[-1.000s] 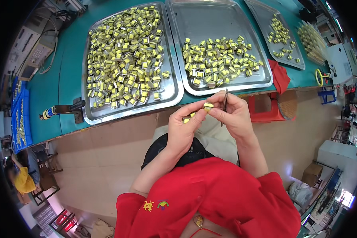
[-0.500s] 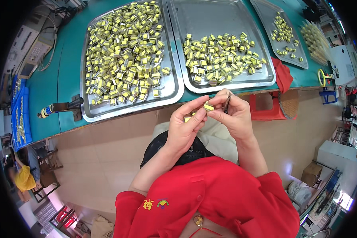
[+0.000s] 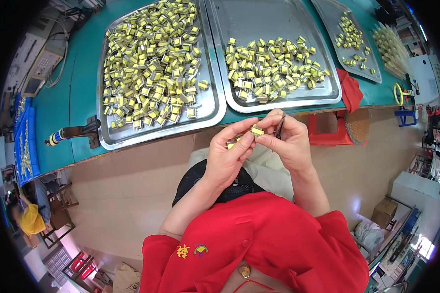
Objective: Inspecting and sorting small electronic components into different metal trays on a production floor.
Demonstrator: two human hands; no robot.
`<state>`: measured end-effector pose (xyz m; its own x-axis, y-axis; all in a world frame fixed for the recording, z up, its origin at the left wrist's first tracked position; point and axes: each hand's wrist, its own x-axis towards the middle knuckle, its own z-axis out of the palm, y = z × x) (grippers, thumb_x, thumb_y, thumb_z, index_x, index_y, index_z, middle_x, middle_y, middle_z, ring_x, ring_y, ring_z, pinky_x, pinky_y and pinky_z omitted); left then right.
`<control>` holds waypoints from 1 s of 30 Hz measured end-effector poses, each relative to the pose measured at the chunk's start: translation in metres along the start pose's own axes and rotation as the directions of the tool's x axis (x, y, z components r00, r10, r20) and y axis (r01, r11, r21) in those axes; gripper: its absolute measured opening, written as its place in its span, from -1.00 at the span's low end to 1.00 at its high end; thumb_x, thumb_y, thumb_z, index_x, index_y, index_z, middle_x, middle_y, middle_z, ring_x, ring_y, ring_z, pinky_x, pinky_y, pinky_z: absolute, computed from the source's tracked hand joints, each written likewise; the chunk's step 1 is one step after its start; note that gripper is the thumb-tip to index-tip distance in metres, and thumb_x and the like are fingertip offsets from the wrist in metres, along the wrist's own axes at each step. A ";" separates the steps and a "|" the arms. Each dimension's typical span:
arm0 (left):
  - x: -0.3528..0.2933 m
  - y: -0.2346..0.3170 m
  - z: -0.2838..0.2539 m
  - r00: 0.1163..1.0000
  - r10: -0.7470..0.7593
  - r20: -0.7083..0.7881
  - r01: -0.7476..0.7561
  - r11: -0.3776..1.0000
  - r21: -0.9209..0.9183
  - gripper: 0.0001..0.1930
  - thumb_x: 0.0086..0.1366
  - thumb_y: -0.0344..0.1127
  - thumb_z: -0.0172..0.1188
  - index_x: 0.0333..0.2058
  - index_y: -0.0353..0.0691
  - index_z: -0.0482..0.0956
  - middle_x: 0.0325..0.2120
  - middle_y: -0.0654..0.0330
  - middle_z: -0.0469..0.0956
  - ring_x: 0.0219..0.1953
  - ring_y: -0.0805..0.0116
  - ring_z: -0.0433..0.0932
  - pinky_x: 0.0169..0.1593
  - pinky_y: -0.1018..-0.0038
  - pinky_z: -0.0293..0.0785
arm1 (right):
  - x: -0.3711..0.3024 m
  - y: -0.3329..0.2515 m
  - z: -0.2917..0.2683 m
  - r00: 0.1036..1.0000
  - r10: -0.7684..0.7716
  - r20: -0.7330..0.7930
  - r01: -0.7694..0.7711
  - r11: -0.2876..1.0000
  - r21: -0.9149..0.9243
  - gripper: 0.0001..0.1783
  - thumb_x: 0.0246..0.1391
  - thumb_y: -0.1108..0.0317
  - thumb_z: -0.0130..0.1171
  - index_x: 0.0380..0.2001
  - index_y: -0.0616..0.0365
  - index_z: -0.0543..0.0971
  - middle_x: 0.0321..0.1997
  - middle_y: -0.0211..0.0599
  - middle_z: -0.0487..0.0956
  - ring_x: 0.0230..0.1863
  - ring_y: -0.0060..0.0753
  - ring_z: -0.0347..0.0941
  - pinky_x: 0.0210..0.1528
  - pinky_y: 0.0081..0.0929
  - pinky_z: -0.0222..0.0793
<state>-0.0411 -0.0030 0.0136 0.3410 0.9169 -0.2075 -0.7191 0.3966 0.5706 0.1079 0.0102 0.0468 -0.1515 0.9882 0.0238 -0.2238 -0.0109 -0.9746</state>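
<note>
Just off the table's front edge, my left hand (image 3: 226,157) and my right hand (image 3: 294,146) meet around a small transformer (image 3: 257,131) with yellow tape and a metallic core. Thumb and fingertips of both hands pinch it from either side. A second yellow-taped transformer (image 3: 231,145) is tucked in the curled fingers of my left hand, partly hidden. Dark tweezers (image 3: 279,126) stick up between the fingers of my right hand; their lower part is out of sight. Beyond my hands, a metal tray (image 3: 331,101) bears a loose pile of similar transformers.
At the left, a second tray (image 3: 215,113) is heaped with transformers; a smaller tray (image 3: 322,10) at far right bears several more. A red cloth (image 3: 349,90) hangs over the table edge beside a red stool (image 3: 322,139). A clamped holder (image 3: 76,132) juts out at left.
Both hands keep nearly the same grip on the transformer. The view has tilted very slightly against the table and trays.
</note>
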 end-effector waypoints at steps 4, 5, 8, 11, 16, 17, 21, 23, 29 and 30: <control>0.003 0.000 0.000 1.000 -0.014 0.010 0.014 1.000 -0.022 -0.70 0.27 -0.49 0.05 -0.01 -0.31 0.44 -0.36 0.27 0.48 -0.42 0.66 0.35 -0.50 0.73 0.14 | 0.002 0.000 -0.003 1.000 -0.007 0.001 0.007 1.000 -0.008 -0.75 -0.19 0.63 0.29 -0.34 0.28 0.54 -0.44 -0.47 0.36 -0.40 -0.65 0.20 -0.34 -0.68 0.12; 0.004 0.000 -0.001 1.000 -0.013 0.016 0.013 1.000 -0.028 -0.70 0.27 -0.48 0.05 -0.01 -0.31 0.44 -0.35 0.27 0.49 -0.42 0.66 0.35 -0.49 0.72 0.14 | 0.003 0.000 -0.002 1.000 -0.005 0.002 0.005 1.000 0.004 -0.75 -0.19 0.63 0.29 -0.34 0.28 0.54 -0.44 -0.47 0.35 -0.40 -0.65 0.20 -0.34 -0.68 0.12; 0.003 0.004 -0.003 1.000 -0.003 0.026 0.004 0.999 -0.043 -0.71 0.28 -0.47 0.04 -0.01 -0.32 0.43 -0.33 0.26 0.49 -0.42 0.66 0.36 -0.49 0.73 0.15 | 0.006 0.002 0.002 1.000 -0.002 0.012 0.002 1.000 -0.007 -0.74 -0.21 0.64 0.29 -0.35 0.28 0.53 -0.45 -0.48 0.34 -0.41 -0.65 0.20 -0.36 -0.69 0.13; -0.003 0.011 -0.003 1.000 -0.005 -0.014 0.004 0.999 -0.052 -0.73 0.28 -0.47 0.03 -0.04 -0.33 0.44 -0.32 0.25 0.50 -0.41 0.66 0.37 -0.49 0.73 0.17 | 0.006 0.007 0.006 1.000 0.026 0.014 -0.024 0.995 -0.096 -0.71 -0.23 0.66 0.28 -0.34 0.27 0.51 -0.46 -0.50 0.33 -0.42 -0.67 0.20 -0.37 -0.70 0.14; 0.007 0.045 0.000 0.997 0.062 0.040 -0.052 0.979 -0.199 -0.74 0.27 -0.41 0.03 -0.06 -0.30 0.41 -0.23 0.19 0.47 -0.34 0.58 0.41 -0.44 0.70 0.24 | -0.007 0.007 -0.002 0.989 0.058 -0.136 -0.076 0.988 -0.133 -0.80 -0.10 0.68 0.13 -0.33 0.27 0.47 -0.53 -0.56 0.31 -0.55 -0.77 0.19 -0.53 -0.80 0.07; 0.010 0.060 0.000 0.986 0.153 -0.072 -0.162 0.974 -0.158 -0.73 0.27 -0.40 0.00 -0.05 -0.29 0.39 -0.21 0.18 0.46 -0.31 0.55 0.39 -0.39 0.67 0.27 | -0.006 0.006 -0.001 0.988 0.064 -0.139 -0.078 0.992 -0.095 -0.83 -0.06 0.67 0.10 -0.34 0.26 0.46 -0.55 -0.57 0.30 -0.59 -0.79 0.16 -0.58 -0.80 0.01; 0.020 0.140 -0.001 0.803 0.545 -0.242 -0.544 0.835 0.078 -0.75 0.21 -0.49 0.01 -0.11 -0.31 0.40 -0.28 0.24 0.43 -0.26 0.52 0.41 -0.23 0.59 0.34 | -0.010 0.007 -0.011 0.985 0.104 -0.139 -0.101 0.994 0.031 -0.85 -0.06 0.70 0.07 -0.37 0.30 0.48 -0.54 -0.55 0.29 -0.59 -0.78 0.15 -0.59 -0.80 0.01; 0.027 0.173 -0.013 0.666 0.698 -0.263 -0.650 0.716 0.256 -0.74 0.19 -0.50 0.01 -0.11 -0.34 0.39 -0.27 0.22 0.42 -0.24 0.50 0.40 -0.18 0.58 0.33 | -0.009 0.008 -0.013 0.988 0.100 -0.116 -0.096 0.995 0.041 -0.85 -0.05 0.70 0.07 -0.37 0.30 0.48 -0.55 -0.55 0.28 -0.60 -0.79 0.15 -0.59 -0.80 0.00; 0.051 0.213 -0.051 0.490 0.807 -0.331 -0.583 0.585 0.564 -0.68 0.22 -0.42 0.05 -0.06 -0.42 0.38 -0.15 0.13 0.45 -0.07 0.41 0.39 0.02 0.55 0.28 | -0.010 0.006 -0.019 0.988 0.114 -0.103 -0.110 0.993 0.041 -0.90 -0.03 0.68 0.07 -0.39 0.31 0.48 -0.55 -0.55 0.27 -0.60 -0.80 0.13 -0.60 -0.80 -0.01; 0.053 0.211 -0.054 0.485 0.792 -0.371 -0.585 0.609 0.536 -0.66 0.23 -0.40 0.06 -0.04 -0.43 0.37 -0.11 0.09 0.45 -0.01 0.38 0.37 0.07 0.54 0.25 | -0.012 0.004 -0.021 0.989 0.107 -0.106 -0.103 0.994 0.044 -0.90 -0.02 0.67 0.07 -0.39 0.30 0.48 -0.56 -0.56 0.28 -0.60 -0.80 0.13 -0.60 -0.80 -0.01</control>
<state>-0.2077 0.1315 0.0799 -0.6287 0.7756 0.0569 -0.3123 -0.3189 0.8948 0.1287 0.0014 0.0377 -0.0714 0.9919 -0.1050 -0.2490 -0.1196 -0.9611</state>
